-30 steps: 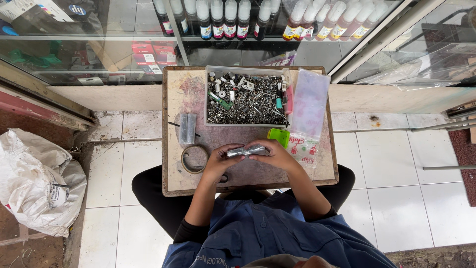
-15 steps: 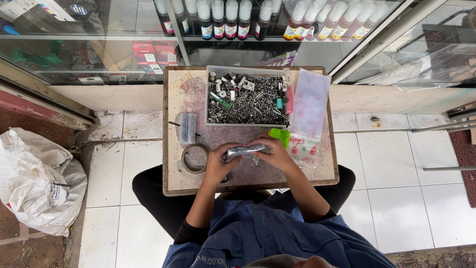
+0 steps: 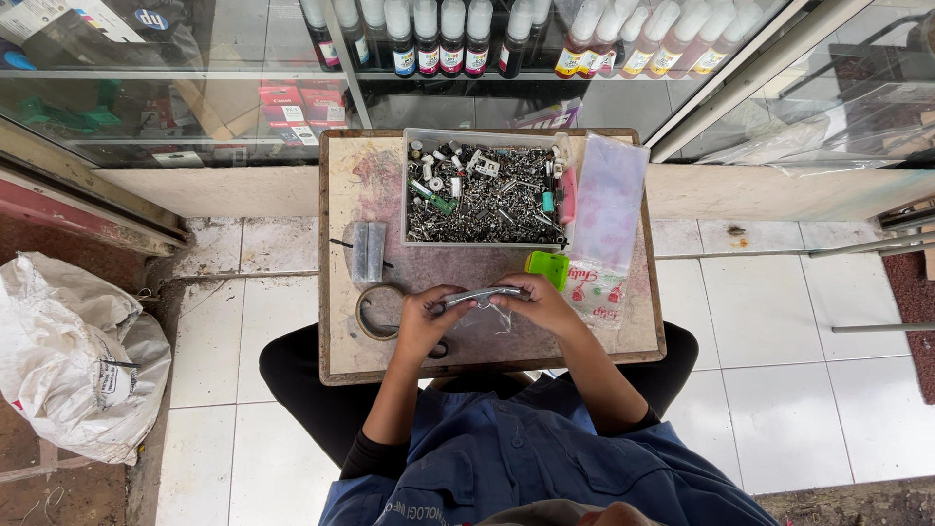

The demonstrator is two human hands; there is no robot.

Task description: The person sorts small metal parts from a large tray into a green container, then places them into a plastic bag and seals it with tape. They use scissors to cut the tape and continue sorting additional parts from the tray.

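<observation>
Hands met over the near half of the surface (image 3: pixel 341 195), each pinching one end of a small clear plastic packet (image 3: pixel 484 296) of metal parts, held level just above the wood. Left hand (image 3: pixel 421 321) had fingers curled tight on the packet's left end; right hand (image 3: pixel 539 302) closed the same way on the right end. Loose plastic hung below the packet's filled strip. Roll of tape (image 3: pixel 380 312) lay flat near the left edge, touching or just beside the left hand. Two grey wrapped packets (image 3: pixel 367 251) sat side by side further toward the far left. Clear plastic tray (image 3: pixel 484 192) full of small metal parts sat at the far edge, centre. Green plastic piece (image 3: pixel 548 267) lay just beside the right hand, between it and the tray. Stack of clear plastic bags (image 3: pixel 606 219) lay along the right edge, overhanging it slightly. White sack (image 3: pixel 73 351) sat on the floor well to the left.
</observation>
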